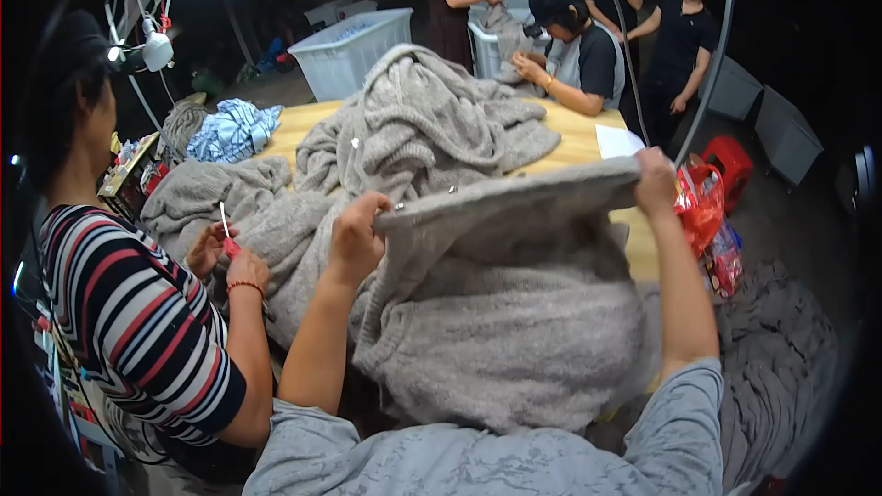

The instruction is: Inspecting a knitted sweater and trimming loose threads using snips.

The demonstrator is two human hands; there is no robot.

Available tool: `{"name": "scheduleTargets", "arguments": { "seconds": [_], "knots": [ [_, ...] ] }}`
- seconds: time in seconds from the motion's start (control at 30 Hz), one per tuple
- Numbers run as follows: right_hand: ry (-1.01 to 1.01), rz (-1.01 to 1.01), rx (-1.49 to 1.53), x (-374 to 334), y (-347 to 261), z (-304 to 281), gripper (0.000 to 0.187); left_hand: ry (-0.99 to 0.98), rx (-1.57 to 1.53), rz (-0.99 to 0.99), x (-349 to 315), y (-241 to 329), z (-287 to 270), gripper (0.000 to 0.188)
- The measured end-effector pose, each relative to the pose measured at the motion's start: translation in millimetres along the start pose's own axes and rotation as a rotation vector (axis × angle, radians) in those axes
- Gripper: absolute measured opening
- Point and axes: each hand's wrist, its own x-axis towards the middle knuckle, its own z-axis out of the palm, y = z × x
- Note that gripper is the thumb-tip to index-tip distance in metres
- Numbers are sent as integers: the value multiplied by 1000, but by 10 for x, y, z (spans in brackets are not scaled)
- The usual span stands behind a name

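Left hand [358, 234] grasps one end of the upper edge of a grey knit [514, 340], fingers closed around the cloth. Right hand [655, 186] is likewise clenched on the other end of that edge. Held between the two, the knit has its edge raised and drawn out, its body hanging in folds in front of the wearer, at the near side of the desk [588, 142].

Beyond it, a heap [409, 119] of similar grey knitwear covers much of the desk. White paper [618, 140] lies near the right hand; a blue patterned cloth [234, 130] lies at the far left.

At left, a co-worker in a striped top [138, 331] holds a red-handled tool [230, 244]; its type cannot be determined. Across the desk, a person in a cap [583, 55] handles grey cloth. To the right are a red bag [700, 207] and a red stool [730, 163].
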Motion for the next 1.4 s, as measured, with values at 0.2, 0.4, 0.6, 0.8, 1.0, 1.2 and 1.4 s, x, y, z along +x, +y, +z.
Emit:
{"name": "scheduleTargets", "arguments": {
  "seconds": [0.2, 0.4, 0.6, 0.8, 1.0, 1.2, 1.4],
  "knots": [
    [-69, -180, -69, -1220, -229, -853, 31, -205, 96, 158, -695, 100, 291, 26],
    [-234, 346, 76, -2233, -187, -1200, 33, -280, -118, -89, -1141, 477, 9, 30],
    [-104, 266, 417, -1776, -1244, -1347, 28, -285, -29, -375, -1344, 486, -29, 28],
    [-159, 237, 270, -1568, -1472, -984, 38, -416, -192, -703, -1417, 504, -62, 39],
    [-156, 172, 254, -1559, -1725, -1152, 29, -478, -715, -962, -1632, 188, -112, 25],
    [-501, -132, 951, -1384, -2911, -798, 30, -367, -993, -942, -1660, 342, -52, 11],
    [-688, 51, 935, -1605, -3169, -282, 22, -221, -1126, -965, -1780, 439, 25, 7]
  ]
}}
